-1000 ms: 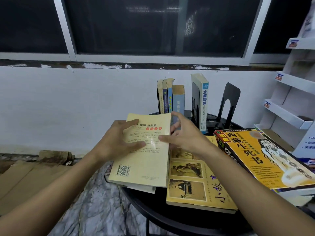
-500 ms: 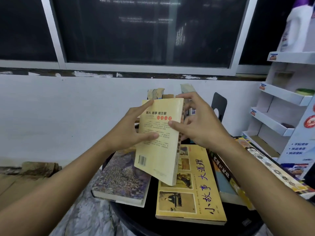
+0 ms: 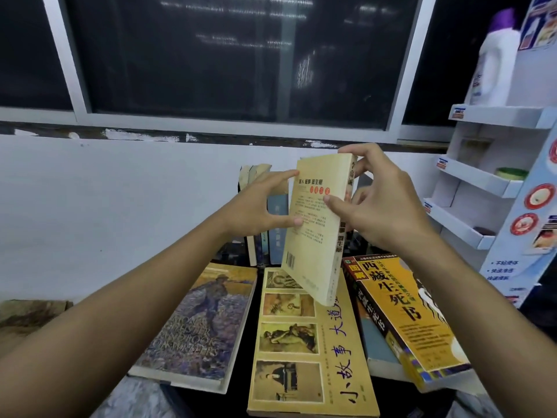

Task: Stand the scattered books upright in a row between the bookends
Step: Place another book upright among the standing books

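Note:
A pale yellow paperback point(image 3: 313, 233) is held upright in the air above the small black table point(image 3: 391, 396). My right hand point(image 3: 379, 206) grips its top and spine, thumb on the back cover. My left hand point(image 3: 259, 206) touches its left edge with spread, nearly straight fingers. Behind it, a row of upright books point(image 3: 265, 224) stands at the table's back; the bookends are hidden by the book and my hands. Lying flat below are a painted-cover book point(image 3: 196, 330), a yellow book with pictures point(image 3: 304, 342) and an orange book point(image 3: 404, 321) stacked on another.
A white wall and dark window lie behind the table. A white cardboard display shelf point(image 3: 482, 182) stands at the right, with a white bottle point(image 3: 494, 61) on top. Cardboard point(image 3: 27, 315) lies on the floor at the left.
The yellow paperback has been lifted off the flat pile, turned upright and carried up and to the right. My right hand shifted to its top and spine; my left hand loosened to fingertip contact.

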